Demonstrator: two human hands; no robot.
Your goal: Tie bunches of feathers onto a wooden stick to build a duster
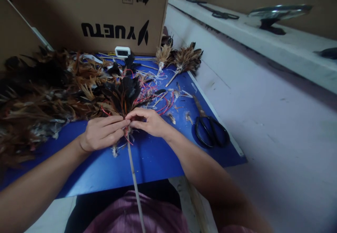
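Both my hands meet at the neck of a feather duster (pixel 126 92), where dark feathers join a thin pale stick (pixel 134 180). My left hand (pixel 104 132) is closed round the feather base, its fingers pressed together. From the other side my right hand (pixel 147 121) pinches at the same spot with thumb and forefinger. Red string (pixel 129 140) shows just under the fingers, and its ends hang loose. The stick slants down over the table edge toward my lap. What exactly lies between the fingertips is partly hidden.
A heap of brown and black feathers (pixel 52 92) covers the table's left side. Black-handled scissors (pixel 210 131) lie at right. Feather bundles (pixel 184 57), tangled red string (pixel 147 91) and a small white digital device (pixel 122 52) sit behind. A large cardboard box (pixel 105 5) stands at the back.
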